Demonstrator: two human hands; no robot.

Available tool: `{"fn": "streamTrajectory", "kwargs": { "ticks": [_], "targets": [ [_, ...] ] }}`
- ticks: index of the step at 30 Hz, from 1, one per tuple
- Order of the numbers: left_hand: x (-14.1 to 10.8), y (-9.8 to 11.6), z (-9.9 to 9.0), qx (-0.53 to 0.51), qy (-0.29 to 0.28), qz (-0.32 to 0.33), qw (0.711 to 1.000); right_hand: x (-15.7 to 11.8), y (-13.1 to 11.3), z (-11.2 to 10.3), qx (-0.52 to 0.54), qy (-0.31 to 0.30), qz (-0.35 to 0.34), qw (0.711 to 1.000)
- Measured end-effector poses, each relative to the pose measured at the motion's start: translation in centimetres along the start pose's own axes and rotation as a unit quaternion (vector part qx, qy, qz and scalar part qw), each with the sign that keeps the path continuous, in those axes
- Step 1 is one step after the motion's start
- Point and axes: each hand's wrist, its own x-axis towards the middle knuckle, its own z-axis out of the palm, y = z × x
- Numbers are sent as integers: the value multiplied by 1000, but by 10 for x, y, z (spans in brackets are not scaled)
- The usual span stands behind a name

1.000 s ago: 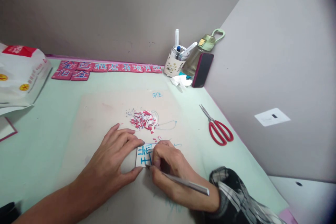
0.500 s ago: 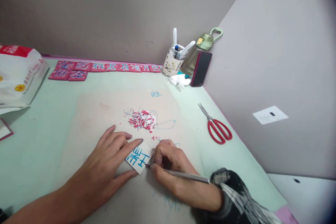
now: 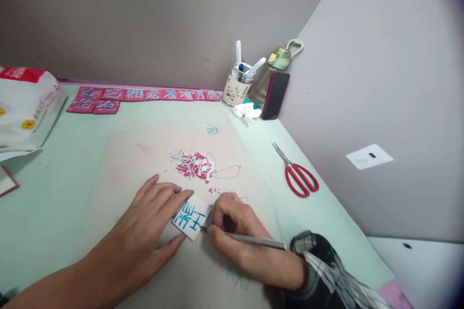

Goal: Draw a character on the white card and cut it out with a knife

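the small white card with blue characters now lies turned at an angle on the tan mat, where a second ago it sat square, so a new edge faces the blade. the left hand lies flat and spread, fingertips pinning the card. the right hand is closed round a thin metal knife, its tip touching the card's lower corner. paper scraps lie just beyond; red scissors rest well apart on the desk.
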Motion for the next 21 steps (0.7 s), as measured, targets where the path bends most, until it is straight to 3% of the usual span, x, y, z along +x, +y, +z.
{"fn": "streamTrajectory", "kwargs": {
  "ticks": [11, 18, 21],
  "targets": [
    [-10, -10, -16, 35, -38, 11, 999, -2, 0, -1, -16, 1, 9, 1000],
    [-7, 10, -6, -30, -6, -66, 997, -1, -1, -1, -22, 9, 17, 1000],
    [-5, 15, -2, -28, -4, -60, 998, -1, 0, -1, -12, 13, 24, 1000]
  ]
}}
